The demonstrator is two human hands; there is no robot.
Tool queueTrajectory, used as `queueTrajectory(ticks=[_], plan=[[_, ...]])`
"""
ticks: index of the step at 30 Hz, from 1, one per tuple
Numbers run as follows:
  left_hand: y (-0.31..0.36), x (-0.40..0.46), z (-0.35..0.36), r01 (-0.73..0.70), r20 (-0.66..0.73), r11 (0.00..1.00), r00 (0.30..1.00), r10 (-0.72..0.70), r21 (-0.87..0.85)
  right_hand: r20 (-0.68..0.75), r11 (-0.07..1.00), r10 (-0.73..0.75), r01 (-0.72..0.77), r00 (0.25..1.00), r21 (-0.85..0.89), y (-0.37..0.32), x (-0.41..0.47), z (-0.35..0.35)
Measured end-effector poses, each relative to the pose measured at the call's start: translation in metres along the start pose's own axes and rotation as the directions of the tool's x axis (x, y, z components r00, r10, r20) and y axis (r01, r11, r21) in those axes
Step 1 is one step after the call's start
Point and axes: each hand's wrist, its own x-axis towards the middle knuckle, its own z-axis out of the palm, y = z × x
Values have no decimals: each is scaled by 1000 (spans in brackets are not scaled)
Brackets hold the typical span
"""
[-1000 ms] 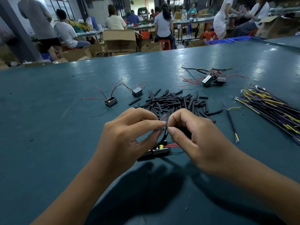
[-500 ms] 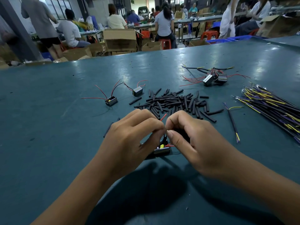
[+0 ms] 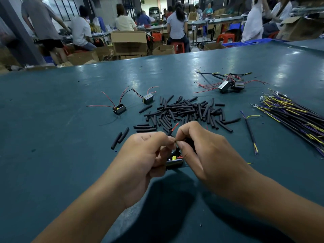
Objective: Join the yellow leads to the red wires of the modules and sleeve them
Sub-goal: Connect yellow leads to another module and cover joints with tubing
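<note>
My left hand (image 3: 143,160) and my right hand (image 3: 203,153) meet fingertip to fingertip over the green table, both pinching thin wire ends at one spot. A red wire (image 3: 174,128) sticks up behind the fingers. Just below them hangs a small black module (image 3: 174,161) with a yellow part on top, partly hidden by my left fingers. A heap of black sleeves (image 3: 185,111) lies beyond my hands. Two more modules (image 3: 119,109) (image 3: 148,98) with red wires sit at the left. A bundle of black cables with yellow and purple leads (image 3: 291,114) lies at the right.
A cluster of modules with cables attached (image 3: 229,85) sits at the back right. One loose cable (image 3: 249,130) lies right of the sleeves, and two stray sleeves (image 3: 120,137) left of my hands. Cardboard boxes and seated people fill the room beyond the table's far edge.
Both hands have drawn closer together and risen slightly. The module has shifted right under my fingers, and two stray sleeves left of my hand have come into view.
</note>
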Motion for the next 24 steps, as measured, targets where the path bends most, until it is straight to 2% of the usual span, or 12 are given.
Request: queueTrajectory(ticks=[1,2,4,6,9,17,19,20,22,24], plan=[[-1,1,-3,-66,10,996,998,65,65,3,1000,10,-10,1000,22,2,0,-1],[-2,1,-7,-199,24,957,980,198,212,9,998,21,-21,1000,52,4,0,-2],[-1,3,-16,-474,109,706,861,497,525,18,994,46,-48,999,100,9,0,-4],[1,7,-23,-593,201,466,733,650,656,32,989,63,-67,997,131,12,1,-5],[1,13,-27,-676,329,270,618,714,686,57,984,69,-77,996,158,14,1,-5],[-4,19,-31,-683,484,-69,437,758,727,72,986,30,-41,997,161,11,0,-5],[-3,19,-31,-684,503,-93,431,749,724,76,987,25,-37,997,158,11,0,-5],[-2,18,-30,-692,498,-71,442,746,719,77,987,22,-34,997,155,10,0,-6],[-1,15,-27,-717,460,46,493,739,695,72,990,12,-22,997,138,9,0,-6],[-2,12,-24,-713,397,227,593,701,664,62,994,2,-9,998,110,8,1,-5]])
